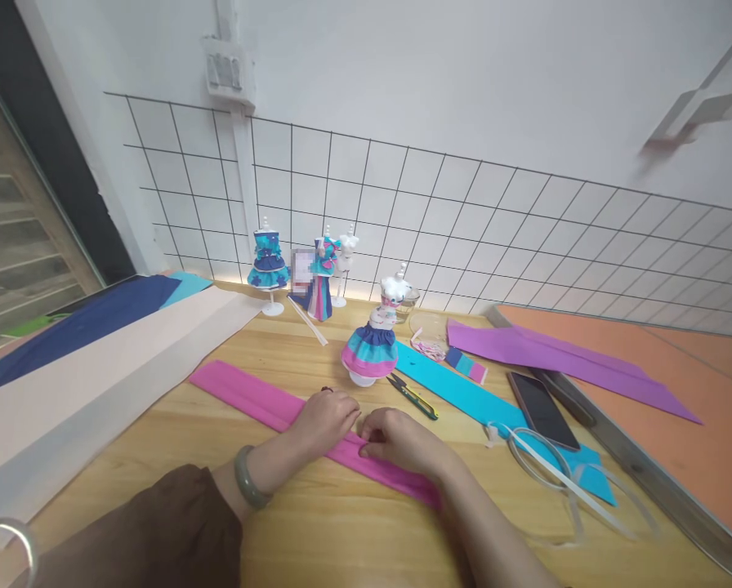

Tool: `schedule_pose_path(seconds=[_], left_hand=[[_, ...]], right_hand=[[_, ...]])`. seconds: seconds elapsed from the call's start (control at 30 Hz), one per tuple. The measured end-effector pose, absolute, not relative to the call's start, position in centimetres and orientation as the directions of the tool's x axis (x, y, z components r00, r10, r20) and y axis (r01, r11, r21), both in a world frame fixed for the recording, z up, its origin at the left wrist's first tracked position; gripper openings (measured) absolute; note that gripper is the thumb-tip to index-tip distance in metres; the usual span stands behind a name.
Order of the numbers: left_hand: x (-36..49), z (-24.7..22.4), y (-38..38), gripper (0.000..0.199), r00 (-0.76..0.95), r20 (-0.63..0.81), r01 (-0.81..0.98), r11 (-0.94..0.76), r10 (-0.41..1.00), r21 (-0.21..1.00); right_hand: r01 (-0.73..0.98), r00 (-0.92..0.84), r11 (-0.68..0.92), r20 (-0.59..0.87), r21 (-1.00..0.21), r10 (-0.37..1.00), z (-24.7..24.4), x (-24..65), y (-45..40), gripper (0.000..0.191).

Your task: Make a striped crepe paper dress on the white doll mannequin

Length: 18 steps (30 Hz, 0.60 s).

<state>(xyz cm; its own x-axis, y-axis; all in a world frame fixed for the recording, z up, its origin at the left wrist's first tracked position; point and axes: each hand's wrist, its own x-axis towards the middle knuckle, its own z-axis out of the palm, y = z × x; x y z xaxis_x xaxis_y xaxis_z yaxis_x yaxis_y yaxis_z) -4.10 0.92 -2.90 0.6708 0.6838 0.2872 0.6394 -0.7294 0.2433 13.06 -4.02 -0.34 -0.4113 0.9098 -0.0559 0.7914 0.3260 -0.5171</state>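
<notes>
A long pink strip, folded lengthwise and looking like cloth or soft paper, lies slantwise over the wooden table. My left hand rests over its middle, fingers bent down and closed at its far edge. Just to the right, my right hand has curled fingers pinching the same strip, the thumb lying along it. The two sets of fingertips nearly meet. Beyond them stands a small white dress form in a tiered navy, turquoise and pink skirt. Yellow-and-black thread snips lie beside its base.
Behind stand more small dress forms, one in a blue dress. To the right lie a turquoise strip, a phone, clear looped tape and purple sheets. Pale sheets cover the left side. A wire grid lines the wall.
</notes>
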Motion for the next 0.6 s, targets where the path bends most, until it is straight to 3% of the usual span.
schedule_pose_path(seconds=[0.33, 0.6], left_hand=[[-4.2, -3.2, 0.8, 0.029, 0.648, 0.323, 0.619, -0.724, 0.69, 0.304], [-4.2, -3.2, 0.8, 0.024, 0.663, 0.29, 0.624, -0.723, 0.69, 0.296]], right_hand=[[0.858, -0.259, 0.219, -0.023, -0.464, 0.966, -0.5, 15.3, -2.7, 0.007], [0.829, -0.313, 0.264, -0.019, -0.492, 0.95, 0.0, 14.1, -3.1, 0.009]])
